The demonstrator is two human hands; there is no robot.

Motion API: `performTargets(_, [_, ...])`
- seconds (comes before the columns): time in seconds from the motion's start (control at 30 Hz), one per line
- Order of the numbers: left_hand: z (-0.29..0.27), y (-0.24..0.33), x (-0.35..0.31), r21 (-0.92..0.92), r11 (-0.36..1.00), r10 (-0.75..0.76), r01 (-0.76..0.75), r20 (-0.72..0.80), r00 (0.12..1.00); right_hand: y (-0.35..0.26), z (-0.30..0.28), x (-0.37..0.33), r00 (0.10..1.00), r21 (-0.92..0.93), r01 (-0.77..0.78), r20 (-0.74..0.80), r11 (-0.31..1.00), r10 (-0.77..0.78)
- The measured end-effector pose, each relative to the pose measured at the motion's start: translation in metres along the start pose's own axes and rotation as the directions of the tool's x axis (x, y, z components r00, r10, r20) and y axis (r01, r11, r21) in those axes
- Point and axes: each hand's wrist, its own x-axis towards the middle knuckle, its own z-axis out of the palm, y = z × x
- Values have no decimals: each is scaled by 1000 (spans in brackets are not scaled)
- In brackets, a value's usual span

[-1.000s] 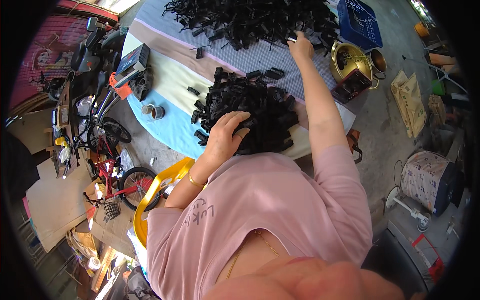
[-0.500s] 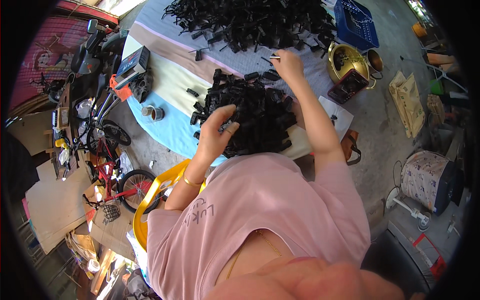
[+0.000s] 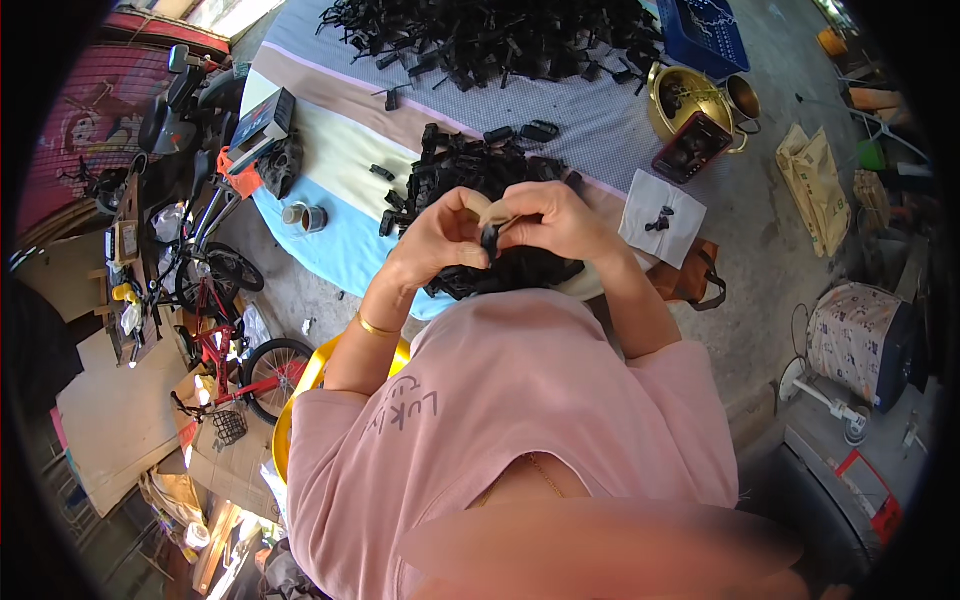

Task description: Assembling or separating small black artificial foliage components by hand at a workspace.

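My left hand (image 3: 445,235) and my right hand (image 3: 550,222) meet over the near pile, both pinching one small black plastic part (image 3: 489,240) between thumbs and fingers. Its exact kind is too small to tell, and my fingers cover much of it. Beneath and beyond them lies the near pile of black plastic parts (image 3: 470,168), with a few loose pieces (image 3: 538,131) at its far edge. A much larger heap of black parts with thin stems (image 3: 490,40) spreads over the far end of the cloth-covered table (image 3: 340,150).
Right of the piles stand a brass-coloured pot (image 3: 662,115), a phone (image 3: 692,147) leaning on it and a blue basket (image 3: 705,40). White paper (image 3: 685,205) holds several small black pieces. At the left are a glass cup (image 3: 313,218), a box (image 3: 262,128) and a red bicycle (image 3: 215,345).
My right hand has come back from the far heap's near edge and now meets my left hand. Both have closed on a small black part. My left hand has shifted slightly right.
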Motion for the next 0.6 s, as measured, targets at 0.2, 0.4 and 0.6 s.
performTargets(0.2, [6, 0, -6, 114, 992, -41, 59, -155, 987, -4, 8, 1, 988, -194, 32, -141, 981, -60])
performTargets(0.4, [12, -3, -7, 92, 987, 142, -131, -133, 981, -7, 19, -4, 964, 212, -68, -239, 975, 119])
performTargets(0.6, [20, -1, -13, 394, 904, 312, -166, -345, 885, -5, 32, -5, 945, -9, -147, -298, 989, 138])
